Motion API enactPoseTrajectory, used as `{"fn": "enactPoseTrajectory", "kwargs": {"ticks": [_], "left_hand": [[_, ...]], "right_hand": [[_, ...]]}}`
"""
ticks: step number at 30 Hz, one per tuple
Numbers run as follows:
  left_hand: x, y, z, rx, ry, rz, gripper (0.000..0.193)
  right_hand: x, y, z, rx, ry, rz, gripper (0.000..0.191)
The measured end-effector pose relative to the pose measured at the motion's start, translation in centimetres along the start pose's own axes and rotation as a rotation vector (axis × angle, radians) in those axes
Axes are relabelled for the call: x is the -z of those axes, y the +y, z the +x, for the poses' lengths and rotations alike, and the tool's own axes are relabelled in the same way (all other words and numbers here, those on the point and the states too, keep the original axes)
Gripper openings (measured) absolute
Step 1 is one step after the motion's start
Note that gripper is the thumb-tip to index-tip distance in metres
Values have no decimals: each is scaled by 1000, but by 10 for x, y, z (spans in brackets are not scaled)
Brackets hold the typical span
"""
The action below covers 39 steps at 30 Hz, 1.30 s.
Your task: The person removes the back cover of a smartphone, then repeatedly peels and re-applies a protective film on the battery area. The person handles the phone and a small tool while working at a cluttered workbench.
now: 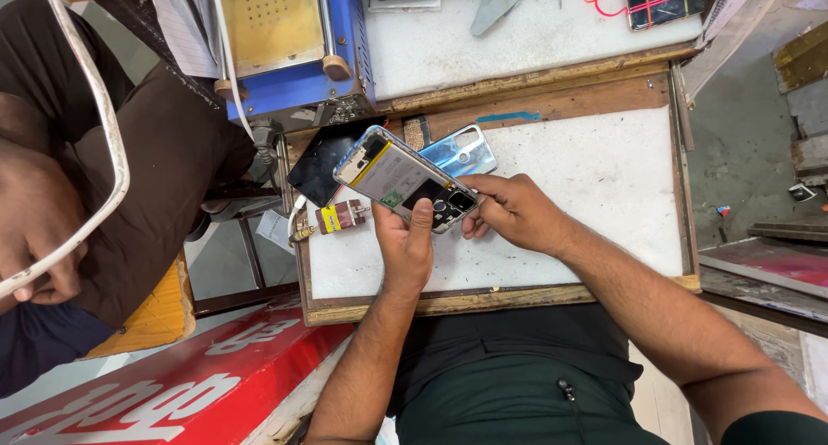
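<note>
Opened phone (404, 178): back removed, pale battery and dark camera block exposed; held tilted just above the white work mat, between both hands.
Left hand (405, 242): closed around the phone's lower edge from below, thumb pressed up onto the dark patch near the camera block.
Right hand (511, 210): fingers curled narrow, fingertips (476, 205) touching the phone's camera-end corner.
Blue back cover (461, 152): flat on the mat, just beyond the phone, directly ahead of the right hand.
Black screen panel (321, 165): partly under the phone's far end, ahead and to the left of the left hand.
Small board with yellow tag (338, 216): just left of the left hand, on the mat's edge, a white cable attached.
White work mat (604, 178): set in a wooden frame, under both hands, spreading off to the right of the right hand.
Blue machine with brass plate (285, 40): well ahead of the left hand, beyond the frame.
Another person's hand (39, 229): far to the left, gripping a white cable (103, 109), well apart from the phone.
</note>
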<state>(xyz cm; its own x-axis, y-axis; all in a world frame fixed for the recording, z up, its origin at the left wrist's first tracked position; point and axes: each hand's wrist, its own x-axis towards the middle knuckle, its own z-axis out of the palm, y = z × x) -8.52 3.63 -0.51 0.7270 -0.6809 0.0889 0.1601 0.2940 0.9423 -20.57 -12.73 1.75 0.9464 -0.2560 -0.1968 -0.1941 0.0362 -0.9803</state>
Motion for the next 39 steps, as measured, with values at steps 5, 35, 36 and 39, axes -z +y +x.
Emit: {"fn": "enactPoseTrajectory", "kwargs": {"ticks": [5, 35, 36, 39], "left_hand": [[1, -1, 2, 9, 15, -81, 55], [3, -4, -4, -77, 80, 133, 50], [3, -5, -5, -93, 71, 156, 49], [2, -8, -8, -136, 40, 212, 48]], "right_hand": [[-1, 0, 0, 112, -44, 60, 57], [3, 0, 1, 342, 343, -501, 19], [1, -1, 1, 355, 359, -529, 18], [-3, -3, -1, 389, 399, -622, 16]]}}
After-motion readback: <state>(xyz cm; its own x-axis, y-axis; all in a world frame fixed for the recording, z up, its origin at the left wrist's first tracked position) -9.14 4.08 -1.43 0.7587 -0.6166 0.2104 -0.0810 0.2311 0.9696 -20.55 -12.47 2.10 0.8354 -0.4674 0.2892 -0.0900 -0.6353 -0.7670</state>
